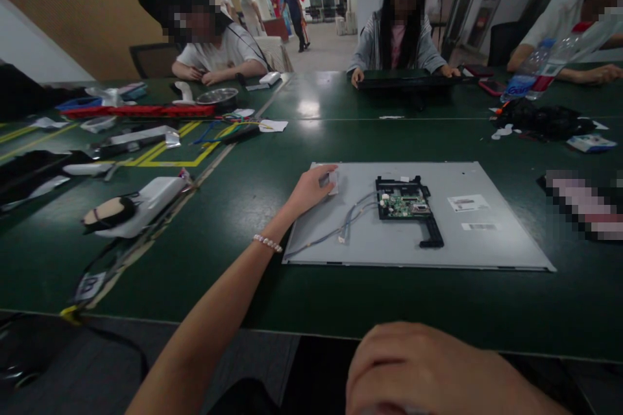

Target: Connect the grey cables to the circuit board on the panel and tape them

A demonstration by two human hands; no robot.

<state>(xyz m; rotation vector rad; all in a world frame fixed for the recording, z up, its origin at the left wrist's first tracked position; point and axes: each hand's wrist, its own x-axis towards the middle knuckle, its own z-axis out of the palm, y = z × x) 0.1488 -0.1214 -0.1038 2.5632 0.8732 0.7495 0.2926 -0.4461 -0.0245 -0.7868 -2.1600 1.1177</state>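
Observation:
My left hand (311, 189), with a beaded bracelet at the wrist, is over the left rear corner of a flat grey metal panel (413, 253). Its thumb and fingers pinch a small translucent whitish piece (333, 183). On the panel sits a green circuit board (407, 206) in a black plastic bracket (432, 233). Grey-blue cables (350, 217) run from the board to the panel's left front corner. Close to the camera, my right hand (413, 363) is curled up in front of the table edge; what it holds, if anything, is hidden.
A white device (156, 207) with a black strap, cables, and a long red strip (141, 111) lie on the left. Towards the right are a phone (584, 204), black bundled items (542, 120) and plastic bottles (530, 71). People sit across the green table (243, 207), one holding a dark panel (413, 82).

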